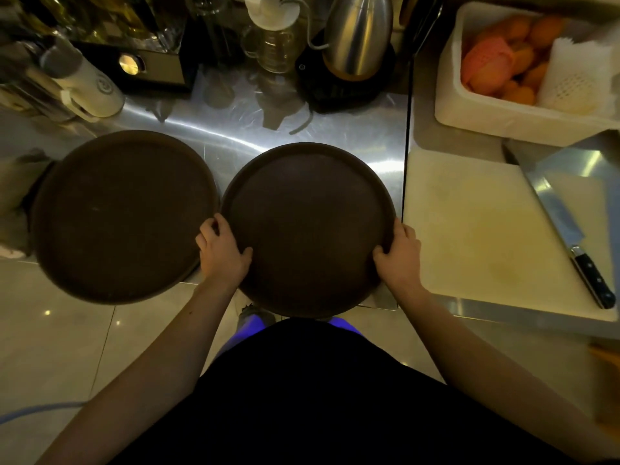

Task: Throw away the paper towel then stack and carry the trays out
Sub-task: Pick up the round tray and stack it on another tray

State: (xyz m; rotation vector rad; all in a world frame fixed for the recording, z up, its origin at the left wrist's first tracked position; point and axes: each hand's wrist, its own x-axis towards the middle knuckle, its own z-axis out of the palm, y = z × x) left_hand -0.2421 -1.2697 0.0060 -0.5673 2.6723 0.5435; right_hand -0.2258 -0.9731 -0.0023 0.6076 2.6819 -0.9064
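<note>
Two round dark brown trays lie side by side on the steel counter, both overhanging its front edge. The right tray (307, 209) is gripped on both sides: my left hand (223, 251) clasps its left rim, thumb on top, and my right hand (399, 253) clasps its right rim. The left tray (124, 213) lies untouched, its rim almost meeting the right tray's rim by my left hand. No paper towel is visible.
A white cutting board (486, 229) with a knife (570, 236) lies to the right. Behind it stands a white tub of oranges (503, 109). A kettle (359, 35), glass jugs, a white bottle (87, 85) and bar gear crowd the counter's back.
</note>
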